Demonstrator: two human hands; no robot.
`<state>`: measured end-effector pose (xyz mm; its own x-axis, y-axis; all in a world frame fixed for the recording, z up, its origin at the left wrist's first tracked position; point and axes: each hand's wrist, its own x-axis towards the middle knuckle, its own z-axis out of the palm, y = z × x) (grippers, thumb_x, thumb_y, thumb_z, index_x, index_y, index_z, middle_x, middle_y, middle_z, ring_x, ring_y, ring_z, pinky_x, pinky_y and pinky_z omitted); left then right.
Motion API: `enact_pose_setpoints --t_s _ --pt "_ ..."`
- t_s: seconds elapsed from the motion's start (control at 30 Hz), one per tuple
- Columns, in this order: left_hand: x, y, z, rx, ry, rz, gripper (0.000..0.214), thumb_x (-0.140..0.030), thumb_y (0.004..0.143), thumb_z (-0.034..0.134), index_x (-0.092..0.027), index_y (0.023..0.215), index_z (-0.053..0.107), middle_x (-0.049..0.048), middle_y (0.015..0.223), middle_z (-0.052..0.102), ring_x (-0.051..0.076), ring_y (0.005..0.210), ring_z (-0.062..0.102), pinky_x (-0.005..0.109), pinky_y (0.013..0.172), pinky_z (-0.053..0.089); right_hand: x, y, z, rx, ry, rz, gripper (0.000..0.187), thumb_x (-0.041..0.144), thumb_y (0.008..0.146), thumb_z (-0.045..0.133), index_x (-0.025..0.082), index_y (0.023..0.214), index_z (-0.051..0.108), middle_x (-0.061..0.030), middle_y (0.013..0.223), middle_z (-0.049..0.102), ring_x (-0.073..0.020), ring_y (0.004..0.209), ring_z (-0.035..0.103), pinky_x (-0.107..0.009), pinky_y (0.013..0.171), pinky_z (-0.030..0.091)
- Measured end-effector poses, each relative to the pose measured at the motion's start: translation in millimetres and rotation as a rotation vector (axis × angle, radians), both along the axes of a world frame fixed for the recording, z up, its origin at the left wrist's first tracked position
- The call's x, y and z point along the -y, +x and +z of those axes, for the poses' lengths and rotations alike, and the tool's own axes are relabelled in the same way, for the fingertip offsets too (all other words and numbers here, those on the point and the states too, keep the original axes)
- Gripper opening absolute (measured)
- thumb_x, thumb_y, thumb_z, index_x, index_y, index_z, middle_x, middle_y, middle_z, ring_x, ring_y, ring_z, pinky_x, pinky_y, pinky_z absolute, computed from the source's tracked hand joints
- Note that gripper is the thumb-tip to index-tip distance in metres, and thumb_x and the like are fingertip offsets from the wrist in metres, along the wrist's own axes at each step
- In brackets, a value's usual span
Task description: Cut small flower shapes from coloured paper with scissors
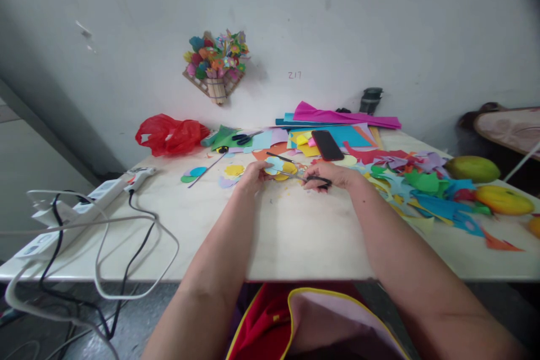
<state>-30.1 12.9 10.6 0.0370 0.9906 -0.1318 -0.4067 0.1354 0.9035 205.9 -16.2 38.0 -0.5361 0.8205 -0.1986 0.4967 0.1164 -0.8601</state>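
Note:
My left hand [253, 174] pinches a small light-blue and yellow paper cut-out [276, 167] just above the white table [291, 236]. My right hand [331, 175] is closed round the black handles of a pair of scissors [310, 179], whose blades reach left to the cut-out. Tiny paper crumbs lie on the table under both hands.
Coloured paper scraps [422, 183] pile up at right, with two mangoes [472, 169]. A black phone [327, 145], a second pair of scissors [243, 138], a red plastic bag [169, 135], a glue gun [137, 177] and a power strip with cables [63, 219] lie about. A paper flower bouquet [217, 62] hangs on the wall.

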Motion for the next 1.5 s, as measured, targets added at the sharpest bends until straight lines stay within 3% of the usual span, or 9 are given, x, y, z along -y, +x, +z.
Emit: enact_pose_setpoints --t_s 0.23,0.6,0.8,1.03,1.3,1.5 --pt "0.4 1.7 -1.8 -0.043 0.029 -0.016 0.016 -0.002 0.073 0.057 -0.013 0.064 0.065 0.0100 0.071 0.071 0.020 0.068 0.066 0.031 0.068 0.056 -3.6 -0.9 -3.9 0.022 0.012 0.019 0.033 0.041 0.064 0.081 0.014 0.078 0.068 0.0018 0.052 0.060 -0.0072 0.040 0.049 -0.018 0.038 0.032" --pt "6.6 3.3 4.1 0.018 -0.033 -0.052 0.013 -0.001 0.065 0.060 -0.010 0.073 0.067 0.0112 0.070 0.072 0.021 0.063 0.069 0.031 0.064 0.058 -6.1 -3.0 -6.1 0.005 -0.009 0.002 0.037 0.040 0.060 0.084 0.014 0.080 0.068 0.0019 0.052 0.060 -0.0071 0.040 0.050 -0.018 0.037 0.033" --pt "7.8 3.3 6.3 -0.001 -0.025 -0.089 0.015 0.000 0.070 0.055 -0.010 0.071 0.066 0.0085 0.068 0.072 0.019 0.065 0.067 0.027 0.063 0.056 -6.6 -4.4 -6.7 -0.001 -0.020 -0.005 0.040 0.043 0.058 0.085 0.014 0.080 0.068 0.0034 0.053 0.060 -0.0056 0.040 0.048 -0.017 0.038 0.034" --pt "5.7 2.5 4.2 -0.028 -0.021 -0.080 0.012 -0.001 0.070 0.057 -0.009 0.072 0.066 0.0096 0.072 0.072 0.019 0.065 0.067 0.028 0.063 0.056 -4.3 -7.0 -4.7 0.001 -0.024 -0.020 0.040 0.043 0.056 0.086 0.015 0.077 0.067 0.0033 0.052 0.060 -0.0054 0.039 0.047 -0.018 0.037 0.033" --pt "7.5 3.0 6.6 -0.003 -0.034 -0.073 0.011 -0.001 0.068 0.058 -0.010 0.071 0.064 0.0073 0.065 0.070 0.016 0.057 0.065 0.024 0.052 0.053 -5.5 -6.9 -6.8 -0.021 -0.028 -0.022 0.038 0.040 0.058 0.085 0.014 0.080 0.067 0.0033 0.051 0.060 -0.0051 0.038 0.047 -0.017 0.037 0.032" --pt "6.1 3.2 6.1 0.014 -0.056 -0.037 0.013 0.001 0.071 0.055 -0.010 0.074 0.063 0.0065 0.064 0.069 0.015 0.056 0.064 0.024 0.054 0.055 -4.2 -8.7 -5.2 -0.020 -0.025 -0.036 0.039 0.041 0.057 0.085 0.014 0.078 0.067 0.0026 0.052 0.061 -0.0053 0.039 0.047 -0.017 0.038 0.032"
